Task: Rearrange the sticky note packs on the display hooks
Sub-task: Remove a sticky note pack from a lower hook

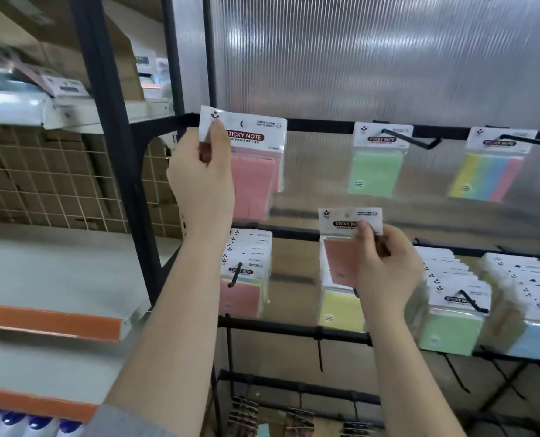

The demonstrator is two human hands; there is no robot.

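My left hand (pixel 201 181) pinches the header of a pink sticky note pack (pixel 256 171) up at the top black rail (pixel 319 125), at its left end. My right hand (pixel 385 272) holds a second, darker pink pack (pixel 341 247) by its header, lower down in front of the middle row. On the top row a green pack (pixel 376 171) hangs on a hook, and a multicolour pack (pixel 489 175) hangs to its right. The middle rail carries thick stacks of packs: a pink-fronted one (pixel 245 279), a yellow one (pixel 338 310), a green one (pixel 451 320) and a blue one (pixel 527 326).
A ribbed translucent panel (pixel 388 58) backs the hooks. A black upright post (pixel 117 146) stands to the left, with white shelves edged in orange (pixel 51 323) beyond it. Binder clips (pixel 297 421) hang on a lower rail. Bottles with blue caps (pixel 25 424) sit at bottom left.
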